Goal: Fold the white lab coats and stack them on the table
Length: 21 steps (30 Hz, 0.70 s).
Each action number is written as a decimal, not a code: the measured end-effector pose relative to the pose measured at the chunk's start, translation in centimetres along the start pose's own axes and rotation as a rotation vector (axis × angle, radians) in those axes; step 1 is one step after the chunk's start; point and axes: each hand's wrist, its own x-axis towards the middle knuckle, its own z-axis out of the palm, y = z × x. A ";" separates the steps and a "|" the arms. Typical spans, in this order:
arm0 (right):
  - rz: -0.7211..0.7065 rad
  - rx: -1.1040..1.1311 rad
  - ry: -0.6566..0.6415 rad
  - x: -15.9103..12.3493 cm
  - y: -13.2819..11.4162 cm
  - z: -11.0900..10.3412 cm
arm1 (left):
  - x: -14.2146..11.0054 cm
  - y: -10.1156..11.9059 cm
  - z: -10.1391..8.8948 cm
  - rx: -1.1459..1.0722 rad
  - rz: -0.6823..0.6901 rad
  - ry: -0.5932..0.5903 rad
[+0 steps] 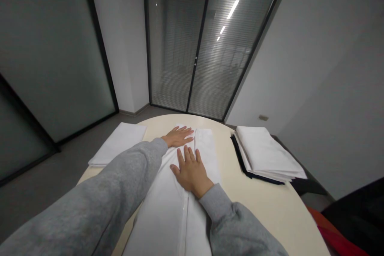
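A long white cloth garment (168,212) lies lengthwise down the middle of the table, with a seam or placket line running along it. Near its far end, my left hand (179,136) rests flat on the fabric, fingers spread and pointing right. Closer to me, my right hand (192,171) lies palm down across the centre line, its fingers apart and pointing away. Neither hand grips anything. The garment's near end runs out of the bottom of the view, and grey sleeves cover part of its sides.
The round cream table (240,204) carries a folded white cloth (123,142) at the left. On the right sits a stack of folded white cloths (264,150) with a dark piece (240,160) beneath. Red fabric (339,240) and a black chair part show at lower right.
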 end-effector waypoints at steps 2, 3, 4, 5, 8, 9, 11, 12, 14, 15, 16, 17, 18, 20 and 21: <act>-0.003 0.007 -0.001 -0.3 -0.2 0.2 | 0.5 0.1 0.3 0.004 -0.045 0.021; -0.003 0.011 -0.002 -0.4 -0.3 0.2 | 0.8 0.2 0.4 0.005 -0.063 0.031; -0.002 0.015 -0.002 -0.6 -0.4 0.2 | 1.2 0.2 0.5 0.006 -0.076 0.038; -0.006 0.021 -0.005 -0.7 -0.4 0.0 | 1.5 0.3 0.5 0.008 -0.087 0.044; -0.060 0.071 -0.026 0.1 0.9 -1.6 | 2.0 0.3 0.4 0.014 -0.100 0.059; -0.055 0.106 -0.009 0.8 1.8 -2.4 | 2.1 0.3 0.4 0.016 -0.100 0.063; 0.038 0.186 0.086 3.0 4.5 -4.1 | 2.1 0.2 0.5 0.019 -0.095 0.072; 0.124 0.202 0.150 4.4 6.1 -4.8 | 2.2 0.1 0.6 0.020 -0.094 0.079; 0.282 0.209 0.238 7.1 9.4 -5.4 | 2.3 -0.1 0.8 0.021 -0.097 0.102; 0.366 0.215 0.261 8.3 11.0 -5.2 | 2.4 -0.2 0.9 0.020 -0.101 0.119; 0.450 0.225 0.268 9.3 12.5 -4.8 | 2.5 -0.2 1.0 0.018 -0.106 0.138; 0.528 0.237 0.266 10.2 13.9 -4.2 | 2.6 -0.2 1.1 0.016 -0.109 0.156; 0.594 0.248 0.261 10.8 15.1 -3.5 | 2.8 -0.3 1.1 0.013 -0.113 0.173; 0.685 0.274 0.255 11.7 17.2 -2.1 | 3.0 -0.4 1.2 -0.006 -0.124 0.233; 0.711 0.292 0.255 12.0 18.1 -1.6 | 3.0 -0.6 1.2 -0.024 -0.142 0.290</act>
